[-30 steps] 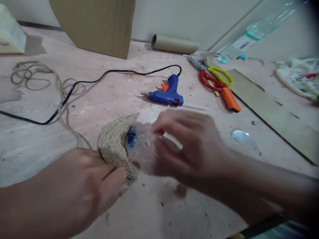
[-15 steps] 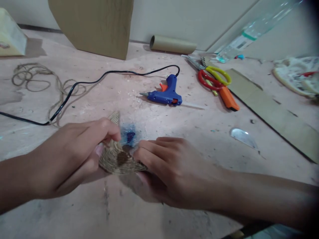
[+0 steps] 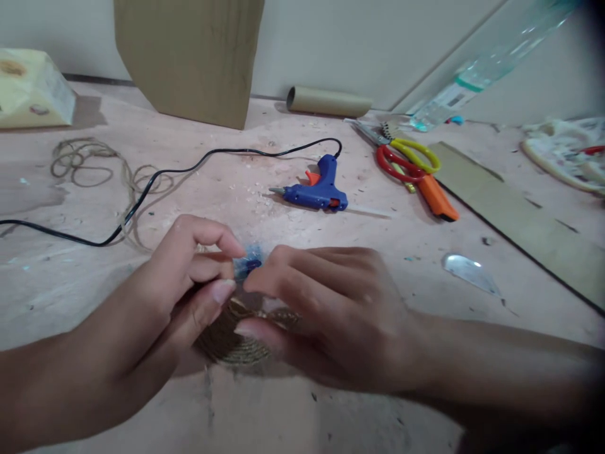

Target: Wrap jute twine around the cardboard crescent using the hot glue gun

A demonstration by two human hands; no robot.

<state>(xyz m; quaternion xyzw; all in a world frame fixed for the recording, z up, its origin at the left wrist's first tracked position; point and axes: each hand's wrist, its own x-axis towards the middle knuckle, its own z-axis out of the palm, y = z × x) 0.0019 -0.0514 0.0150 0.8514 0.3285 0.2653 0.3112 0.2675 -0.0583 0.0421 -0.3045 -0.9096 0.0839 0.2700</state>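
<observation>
Between my hands is a curved piece covered in rows of jute twine [image 3: 231,347], partly hidden by my fingers. My left hand [image 3: 165,302] is closed around its left side, the thumb lying along the near side of the curled fingers. My right hand [image 3: 331,302] grips the right side, its thumb across the twine and the fingers bent above. Just beyond my fingertips a small blue patch [image 3: 249,261] shows on the tabletop; what it is I cannot make out. Further off lies a blue hot glue gun [image 3: 312,192] with a glue stick at its back.
A black cord [image 3: 189,169] crosses the table past loose twine [image 3: 85,157]. Scissors [image 3: 401,161] and an orange-handled cutter [image 3: 437,198] lie right, near a cardboard strip [image 3: 520,214]. Behind stand a cardboard sheet [image 3: 189,57], a cardboard tube [image 3: 331,102] and a plastic bottle [image 3: 454,94].
The twine-covered piece has tilted and moved slightly nearer me. My left fingers have shifted their hold, and my right thumb now lies over the piece. The view has tipped upward a little.
</observation>
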